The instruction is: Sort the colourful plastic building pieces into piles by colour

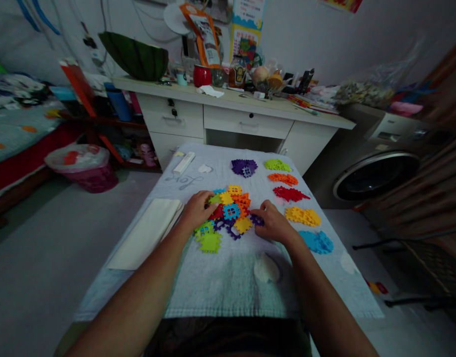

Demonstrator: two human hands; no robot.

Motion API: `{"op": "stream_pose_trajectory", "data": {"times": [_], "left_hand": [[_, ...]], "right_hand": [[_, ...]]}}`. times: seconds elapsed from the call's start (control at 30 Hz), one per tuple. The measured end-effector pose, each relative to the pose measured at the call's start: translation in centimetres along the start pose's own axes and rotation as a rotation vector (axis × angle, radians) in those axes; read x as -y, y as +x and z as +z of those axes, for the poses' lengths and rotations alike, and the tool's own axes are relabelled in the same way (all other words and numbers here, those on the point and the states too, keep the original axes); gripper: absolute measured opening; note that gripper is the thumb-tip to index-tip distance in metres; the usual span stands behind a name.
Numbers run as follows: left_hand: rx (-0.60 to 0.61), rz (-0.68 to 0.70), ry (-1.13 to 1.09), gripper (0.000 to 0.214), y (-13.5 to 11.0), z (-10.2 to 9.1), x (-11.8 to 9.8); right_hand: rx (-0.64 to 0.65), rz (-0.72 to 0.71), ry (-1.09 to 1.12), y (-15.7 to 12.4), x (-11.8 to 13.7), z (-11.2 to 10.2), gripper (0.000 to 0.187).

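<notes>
A mixed heap of coloured plastic interlocking tiles [231, 210] lies in the middle of a small table covered by a pale cloth [220, 277]. My left hand [198, 209] rests on the heap's left edge, fingers curled over a green tile. My right hand [272, 223] sits at the heap's right edge, fingertips pinched on a purple tile [256, 219]. Sorted piles lie beyond and to the right: purple [244, 166], light green [277, 165], orange [283, 179], red [289, 194], yellow [302, 216] and blue [316, 242].
A folded white cloth [148, 238] lies on the table's left side, a small white box [184, 162] at its far left. Behind stands a cluttered white desk [231, 116]. A washing machine [376, 171] is at right, a pink bin [82, 166] and bed at left.
</notes>
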State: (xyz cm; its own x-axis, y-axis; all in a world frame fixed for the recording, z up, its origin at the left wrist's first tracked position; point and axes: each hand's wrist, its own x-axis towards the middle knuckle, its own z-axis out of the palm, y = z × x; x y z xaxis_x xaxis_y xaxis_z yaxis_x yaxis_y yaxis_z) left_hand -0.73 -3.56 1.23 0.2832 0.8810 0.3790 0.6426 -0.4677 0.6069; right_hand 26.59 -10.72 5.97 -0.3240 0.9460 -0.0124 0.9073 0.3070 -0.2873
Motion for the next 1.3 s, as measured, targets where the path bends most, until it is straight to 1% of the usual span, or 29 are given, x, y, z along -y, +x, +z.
{"op": "stream_pose_trajectory", "data": {"times": [0.07,0.17,0.27,0.33,0.43,0.5,0.63,0.73,0.83,0.93,1.03,1.1,1.17,1.23,1.3], "left_hand": [[0.005,0.0,0.009,0.034,0.0,0.0,0.0],[0.012,-0.006,0.021,0.034,0.1,0.0,0.0],[0.013,-0.007,0.022,0.033,0.1,0.1,0.1],[0.015,-0.002,0.023,0.033,0.2,0.1,0.2],[0.015,0.013,0.028,0.033,0.2,0.2,0.3],[0.013,0.013,0.032,0.034,0.2,0.1,0.3],[0.023,0.005,0.036,0.035,0.2,0.0,0.0],[0.031,0.005,0.041,0.035,0.2,-0.1,0.0],[0.047,0.003,0.052,0.033,0.3,-0.1,-0.1],[0.054,0.001,0.064,0.033,0.3,-0.2,-0.1],[0.051,0.002,0.066,0.033,0.3,-0.2,-0.1],[0.046,0.004,0.058,0.032,0.2,-0.3,-0.2],[0.044,0.007,0.052,0.032,0.2,-0.3,-0.2],[0.048,0.01,0.055,0.032,0.2,-0.3,-0.2],[0.042,0.01,0.059,0.035,0.2,-0.2,-0.1]], "right_hand": [[-0.026,0.044,-0.071,-0.1,0.3,0.2,0.054],[-0.065,0.081,-0.069,-0.1,0.2,-0.2,0.052],[-0.109,0.076,0.01,0.3,-0.2,-1.5,0.051],[-0.14,0.054,0.045,1.3,-0.5,-2.5,0.051],[-0.204,0.054,0.05,4.1,-0.6,-3.5,0.052],[-0.244,0.087,0.047,6.7,-0.8,-3.6,0.049],[-0.284,0.18,0.04,12.4,-1.9,-2.3,0.044],[-0.336,0.224,0.043,16.1,-3.1,-1.2,0.043],[-0.406,0.243,0.046,18.9,-4.0,-0.7,0.039],[-0.456,0.269,0.06,20.7,-4.4,-0.7,0.034],[-0.512,0.299,0.125,21.5,-4.4,-0.8,0.031],[-0.549,0.305,0.183,21.4,-4.4,-0.8,0.03],[-0.582,0.293,0.219,20.7,-4.1,-0.7,0.028],[-0.587,0.258,0.234,19.6,-3.7,-0.4,0.026],[-0.526,0.205,0.25,18.1,-3.2,0.1,0.023]]}}
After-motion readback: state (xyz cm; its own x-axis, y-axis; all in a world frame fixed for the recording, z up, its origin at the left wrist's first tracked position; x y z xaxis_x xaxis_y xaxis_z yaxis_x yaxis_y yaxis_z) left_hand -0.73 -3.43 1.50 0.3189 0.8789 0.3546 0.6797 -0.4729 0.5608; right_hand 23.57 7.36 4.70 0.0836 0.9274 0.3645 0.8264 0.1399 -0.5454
